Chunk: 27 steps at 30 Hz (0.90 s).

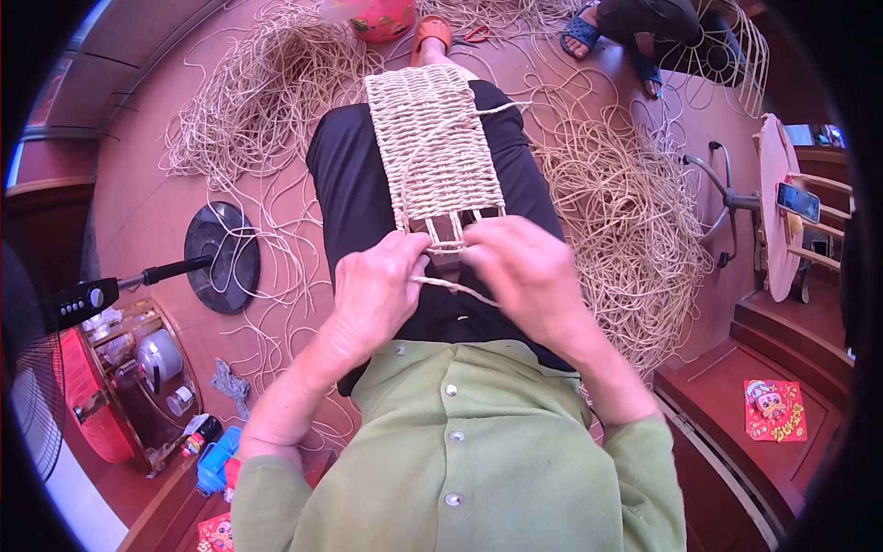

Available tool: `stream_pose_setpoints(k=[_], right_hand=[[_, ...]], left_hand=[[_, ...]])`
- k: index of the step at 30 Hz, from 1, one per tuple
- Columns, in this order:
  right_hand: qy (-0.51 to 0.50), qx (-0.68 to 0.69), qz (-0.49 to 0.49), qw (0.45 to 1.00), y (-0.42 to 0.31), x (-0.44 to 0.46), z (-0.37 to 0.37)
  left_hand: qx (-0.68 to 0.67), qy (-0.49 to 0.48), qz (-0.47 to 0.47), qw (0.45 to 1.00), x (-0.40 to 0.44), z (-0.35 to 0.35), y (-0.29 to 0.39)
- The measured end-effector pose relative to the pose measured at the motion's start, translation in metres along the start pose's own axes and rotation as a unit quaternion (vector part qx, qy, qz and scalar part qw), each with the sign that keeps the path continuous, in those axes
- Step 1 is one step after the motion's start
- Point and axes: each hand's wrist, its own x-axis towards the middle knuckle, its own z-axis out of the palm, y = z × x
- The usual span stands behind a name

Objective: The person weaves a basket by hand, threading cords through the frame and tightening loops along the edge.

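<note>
A woven panel point(432, 143) of pale twisted cord lies across the dark-trousered lap. Its weave is dense, except near the waist, where bare upright strands and an end bar show. My left hand point(375, 287) is closed at the panel's near left corner, thumb against the edge. My right hand point(526, 274), slightly blurred, bends its fingers at the near right corner; the fingertips are partly hidden. A length of cord point(455, 288) runs from under my left hand to below my right hand. Another loose strand point(441, 129) lies over the weave.
Heaps of loose cord cover the floor on the left point(267, 101) and right point(616, 221). A black round base point(222, 258) and a fan point(87, 304) stand left. At right are a chair with a phone point(797, 202) and a red cabinet. Another person's sandalled foot point(579, 35) shows beyond.
</note>
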Motion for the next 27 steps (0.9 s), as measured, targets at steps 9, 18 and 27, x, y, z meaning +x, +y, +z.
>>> stream_pose_setpoints(k=[9,18,27], right_hand=[[-0.111,0.663,0.451,0.586,0.012,-0.036,0.028],[-0.037,0.675,0.415,0.608,0.015,-0.027,0.089],[0.027,0.112,0.495,0.861,0.068,-0.148,-0.125]], left_hand=[[-0.235,-0.377,-0.198,0.874,0.052,-0.061,0.008],[-0.323,-0.237,-0.260,0.879,0.008,-0.030,0.017],[-0.084,-0.006,0.153,0.985,-0.043,-0.018,0.058]])
